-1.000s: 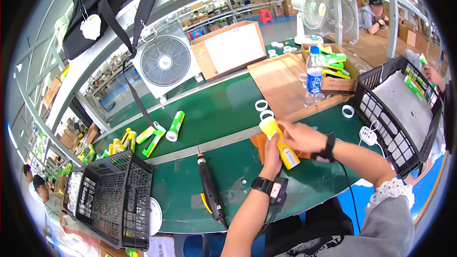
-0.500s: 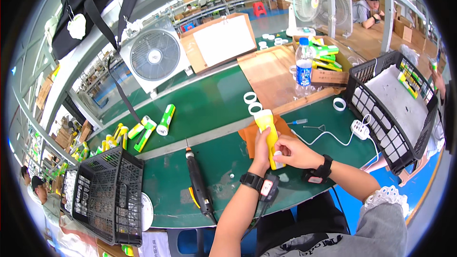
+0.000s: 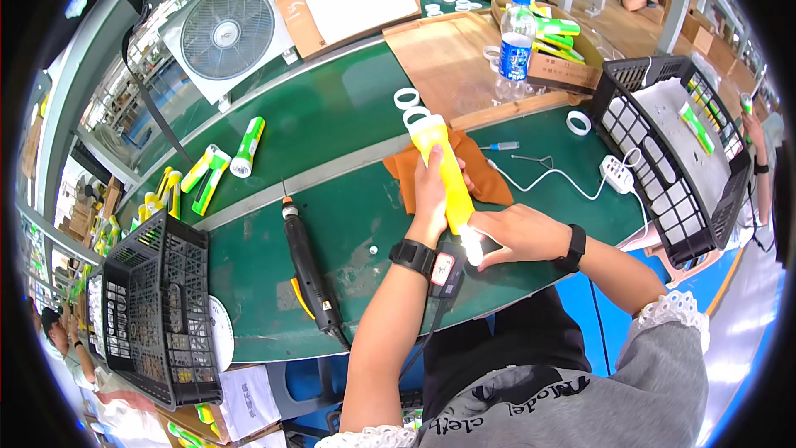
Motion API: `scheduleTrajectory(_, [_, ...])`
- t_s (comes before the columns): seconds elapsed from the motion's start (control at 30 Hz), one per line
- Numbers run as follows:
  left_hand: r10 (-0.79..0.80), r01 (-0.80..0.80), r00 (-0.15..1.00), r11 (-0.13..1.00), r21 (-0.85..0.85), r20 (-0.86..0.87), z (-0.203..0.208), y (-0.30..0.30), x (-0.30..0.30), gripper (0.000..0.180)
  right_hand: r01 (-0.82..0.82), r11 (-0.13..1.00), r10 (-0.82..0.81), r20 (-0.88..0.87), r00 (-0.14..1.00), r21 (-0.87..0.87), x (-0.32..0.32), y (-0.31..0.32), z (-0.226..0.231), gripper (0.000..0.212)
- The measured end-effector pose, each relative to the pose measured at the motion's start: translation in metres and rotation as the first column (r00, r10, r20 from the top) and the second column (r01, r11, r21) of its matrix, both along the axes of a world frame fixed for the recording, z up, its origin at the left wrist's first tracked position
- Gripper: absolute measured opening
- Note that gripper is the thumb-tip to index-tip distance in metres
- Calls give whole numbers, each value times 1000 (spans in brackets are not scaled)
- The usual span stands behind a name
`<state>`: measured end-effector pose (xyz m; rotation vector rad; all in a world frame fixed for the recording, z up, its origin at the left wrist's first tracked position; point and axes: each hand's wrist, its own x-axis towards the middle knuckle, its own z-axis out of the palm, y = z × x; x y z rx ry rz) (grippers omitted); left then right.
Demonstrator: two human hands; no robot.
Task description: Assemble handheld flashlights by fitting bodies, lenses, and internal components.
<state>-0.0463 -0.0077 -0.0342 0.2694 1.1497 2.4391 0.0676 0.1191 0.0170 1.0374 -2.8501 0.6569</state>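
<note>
A yellow flashlight [image 3: 450,178] with a white head slants over the bench, its head end pointing away from me. My left hand [image 3: 429,195] is wrapped round its body. At the near end, a bright white glow [image 3: 473,247] shows. The fingers of my right hand [image 3: 521,234] are closed about that end, and part of their grip is hidden. Beneath the flashlight lies an orange cloth [image 3: 491,181]. Two white rings [image 3: 406,99] sit just beyond the flashlight's head. To the left of my left arm, a black electric screwdriver [image 3: 308,261] rests on the green bench [image 3: 257,282].
Black crates stand at the left [image 3: 170,315] and right [image 3: 655,178]. Several green and yellow flashlights [image 3: 249,147] lie far left. A water bottle [image 3: 516,46] stands before a carton [image 3: 564,72]. A power strip [image 3: 615,172] with a white cord lies right, near a small screwdriver [image 3: 502,147].
The view has tilted downward and shifted right. A bright glow now shows at the flashlight's near end, where my right hand has moved its fingers. My left hand still grips the body.
</note>
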Motion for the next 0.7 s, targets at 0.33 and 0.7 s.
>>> scheduleTrajectory(0.33, [-6, -10, 996, 985, -170, -91, 4, 2, 7, 23, 445, 894, -432, 153, 889, -59, -48, 16, 13, 32])
scheduleTrajectory(0.7, [-13, 0, 997, 984, -177, -70, 0, 5, 10, 26, 470, 863, -486, -53, 872, -185, -85, 52, -23, 15])
